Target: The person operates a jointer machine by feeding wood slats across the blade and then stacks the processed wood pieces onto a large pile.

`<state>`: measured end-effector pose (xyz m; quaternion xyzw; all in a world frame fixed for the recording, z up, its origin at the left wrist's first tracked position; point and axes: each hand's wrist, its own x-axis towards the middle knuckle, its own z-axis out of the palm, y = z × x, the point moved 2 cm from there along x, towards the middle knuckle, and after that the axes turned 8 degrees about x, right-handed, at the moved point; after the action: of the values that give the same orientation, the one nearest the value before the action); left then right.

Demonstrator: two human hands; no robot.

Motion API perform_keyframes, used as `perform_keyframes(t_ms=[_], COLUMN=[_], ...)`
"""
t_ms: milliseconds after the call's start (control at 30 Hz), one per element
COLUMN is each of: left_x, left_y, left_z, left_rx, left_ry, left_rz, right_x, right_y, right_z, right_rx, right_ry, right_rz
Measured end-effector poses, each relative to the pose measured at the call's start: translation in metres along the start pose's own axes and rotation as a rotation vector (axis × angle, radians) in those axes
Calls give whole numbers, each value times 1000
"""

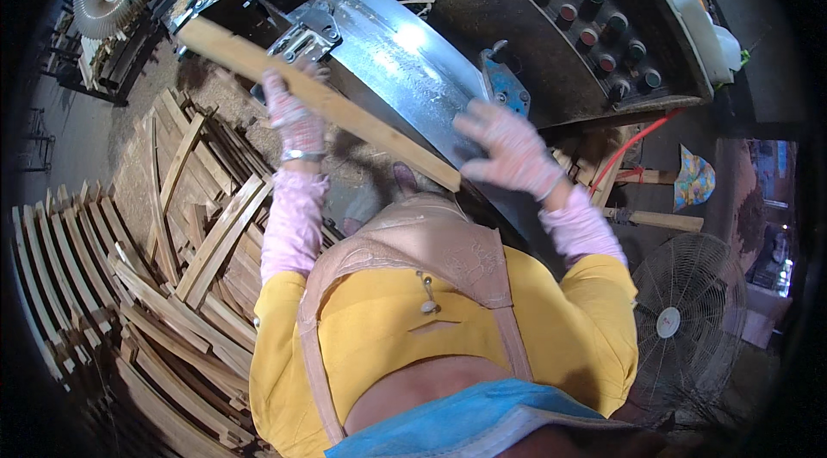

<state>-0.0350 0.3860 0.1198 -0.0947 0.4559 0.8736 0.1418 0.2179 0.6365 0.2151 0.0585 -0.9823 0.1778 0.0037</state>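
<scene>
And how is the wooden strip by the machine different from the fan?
The wooden strip is long and narrow; the fan is round. The wooden strip is tan and solid; the fan is gray and wiry. The wooden strip is being held; the fan isn't.

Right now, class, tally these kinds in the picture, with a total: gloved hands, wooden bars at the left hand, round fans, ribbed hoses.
Gloved hands: 2 (left hand, right hand)
Wooden bar: 1
Round fan: 1
Ribbed hose: 1
Total: 5
</scene>
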Motion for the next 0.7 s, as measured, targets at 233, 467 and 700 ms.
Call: perform_keyframes(t_ms=[233,467,700], left_x=[7,-17,-30], left_y=[-76,-148,-137], left_z=[54,50,-111], left_rx=[-190,812,876], left_ry=[-131,-116,112], left_rz=[-236,-94,19], right_x=[-67,-135,-99], right_y=[13,31,55], right_z=[105,117,123], right_rx=[311,42,-241], right_ry=[219,194,344], right_rz=[280,659,526])
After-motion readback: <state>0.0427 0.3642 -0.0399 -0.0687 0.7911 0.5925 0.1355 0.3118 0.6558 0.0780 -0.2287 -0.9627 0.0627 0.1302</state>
